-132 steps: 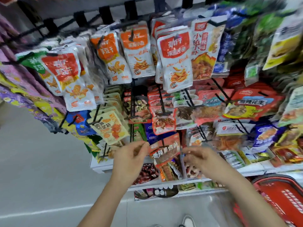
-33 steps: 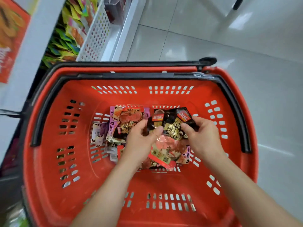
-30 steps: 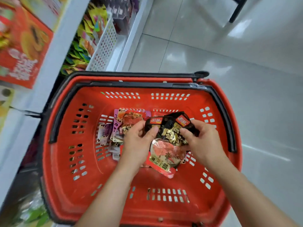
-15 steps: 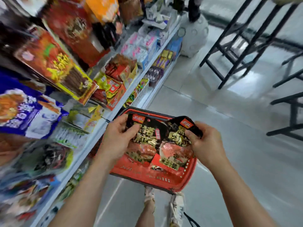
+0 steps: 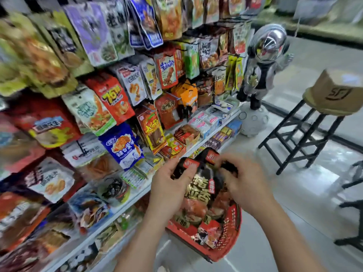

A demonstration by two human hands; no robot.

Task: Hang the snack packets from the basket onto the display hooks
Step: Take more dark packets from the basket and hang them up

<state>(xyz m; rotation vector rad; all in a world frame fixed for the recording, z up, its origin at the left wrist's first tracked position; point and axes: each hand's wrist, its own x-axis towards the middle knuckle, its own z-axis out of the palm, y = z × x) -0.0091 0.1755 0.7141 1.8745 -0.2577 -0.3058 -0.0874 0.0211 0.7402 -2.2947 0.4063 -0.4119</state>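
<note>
The wall of hanging snack bags on wire hooks (image 5: 169,99) is up and to the left of both hands. The left hand (image 5: 169,190) is nearer to it. It pinches the top left corner of the shiny black and red snack packets (image 5: 200,191). The packets stand tall, tops up. The right hand (image 5: 243,185) pinches the top right. Below sits the red plastic basket (image 5: 230,238).

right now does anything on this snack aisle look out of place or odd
Yes: a shiny silver astronaut figure stands on a moon-like ball at the far end of the snack rack, odd among the food packets. A cardboard box also sits on a black stool in the aisle. Nothing looks spilled or torn.
</note>
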